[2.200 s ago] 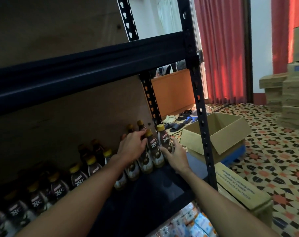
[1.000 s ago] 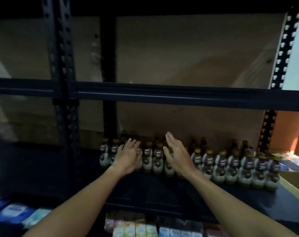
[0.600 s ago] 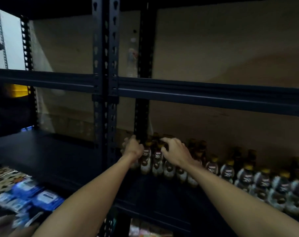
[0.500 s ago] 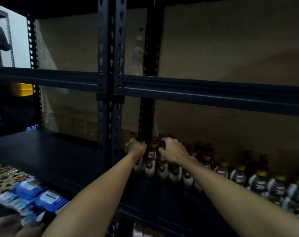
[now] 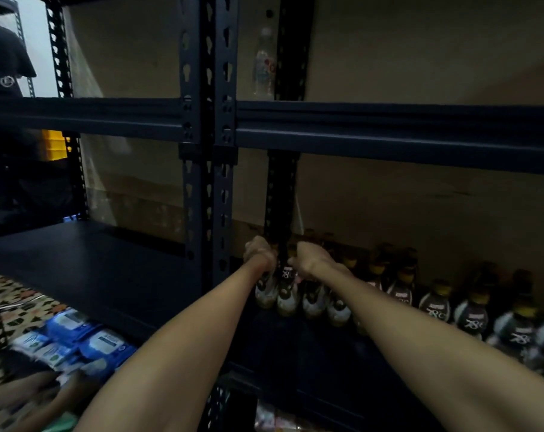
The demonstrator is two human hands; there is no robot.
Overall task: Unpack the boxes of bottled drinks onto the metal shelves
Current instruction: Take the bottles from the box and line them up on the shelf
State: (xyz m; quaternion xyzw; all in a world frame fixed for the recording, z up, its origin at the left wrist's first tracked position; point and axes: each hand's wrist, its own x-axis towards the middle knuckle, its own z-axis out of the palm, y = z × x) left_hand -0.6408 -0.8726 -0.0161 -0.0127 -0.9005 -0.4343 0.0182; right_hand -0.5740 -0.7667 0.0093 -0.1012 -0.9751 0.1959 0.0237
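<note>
Many bottles on shelf; left grip, right grip clutching tops.

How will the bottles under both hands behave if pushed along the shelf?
The bottles look tall and narrow-necked, so pushing at cap height, where the left hand and right hand grip, may tip them. Packed tightly, they probably slide as a group.

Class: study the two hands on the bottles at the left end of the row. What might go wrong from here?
1. The left hand and right hand grip the bottles near their caps; packed neighbours may topple.
2. The upright post stands right behind the hands; knuckles might knock it.
</note>
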